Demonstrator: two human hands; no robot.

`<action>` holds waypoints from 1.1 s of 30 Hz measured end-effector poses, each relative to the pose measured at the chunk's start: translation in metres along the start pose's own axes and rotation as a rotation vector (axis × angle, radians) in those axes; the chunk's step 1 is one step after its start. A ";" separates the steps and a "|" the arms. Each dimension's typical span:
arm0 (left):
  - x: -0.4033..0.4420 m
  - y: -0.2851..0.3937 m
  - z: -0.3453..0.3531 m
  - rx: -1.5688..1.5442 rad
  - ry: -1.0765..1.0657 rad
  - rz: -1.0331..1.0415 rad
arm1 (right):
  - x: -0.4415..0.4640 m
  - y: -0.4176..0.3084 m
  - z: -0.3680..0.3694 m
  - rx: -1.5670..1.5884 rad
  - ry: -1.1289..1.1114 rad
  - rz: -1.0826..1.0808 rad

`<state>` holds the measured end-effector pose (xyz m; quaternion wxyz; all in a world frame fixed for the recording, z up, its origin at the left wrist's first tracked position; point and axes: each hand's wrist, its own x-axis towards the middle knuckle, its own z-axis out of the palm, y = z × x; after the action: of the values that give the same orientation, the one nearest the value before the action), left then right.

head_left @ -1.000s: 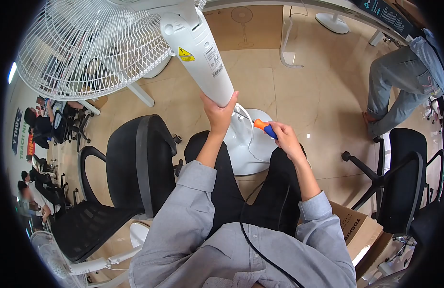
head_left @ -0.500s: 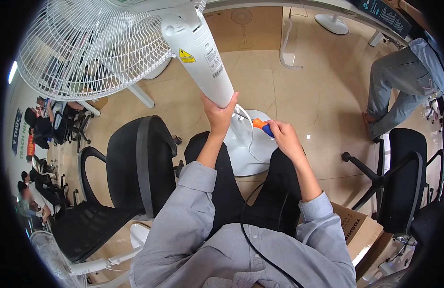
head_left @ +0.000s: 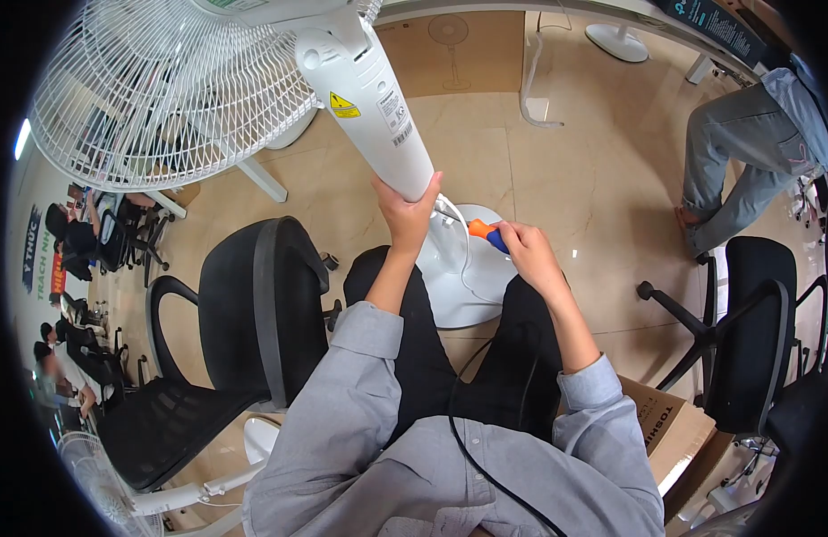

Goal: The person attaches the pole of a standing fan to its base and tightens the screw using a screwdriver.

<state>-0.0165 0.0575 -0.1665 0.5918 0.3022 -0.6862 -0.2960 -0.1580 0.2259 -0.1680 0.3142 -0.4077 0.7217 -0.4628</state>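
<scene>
A white pedestal fan (head_left: 378,116) leans in front of me, its wire cage at the upper left. My left hand (head_left: 407,210) is closed around the lower end of its body. My right hand (head_left: 530,255) grips a screwdriver (head_left: 487,234) with an orange and blue handle. The screwdriver's shaft points left toward the fan's lower column, just below my left hand; whether its tip sits in a screw I cannot tell. A white power cord (head_left: 469,259) hangs from the column past the screwdriver. The round white base (head_left: 463,309) stands on the floor between my legs.
A black office chair (head_left: 244,313) stands to my left, another black chair (head_left: 745,331) to the right. A person in jeans (head_left: 736,161) is at the upper right. An opened cardboard box (head_left: 669,430) lies by my right side. A second white fan (head_left: 101,474) is at the lower left.
The fan's upper body has tilted very slightly to the left. Both hands keep nearly the same place and hold, and the screwdriver has shifted barely.
</scene>
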 end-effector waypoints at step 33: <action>-0.001 -0.002 0.002 0.005 0.016 0.032 | 0.004 0.033 0.007 0.526 -0.071 0.175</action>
<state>-0.0178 0.0570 -0.1690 0.6010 0.2951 -0.6870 -0.2823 -0.1638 0.2270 -0.2012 0.4733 -0.2641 0.5978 -0.5906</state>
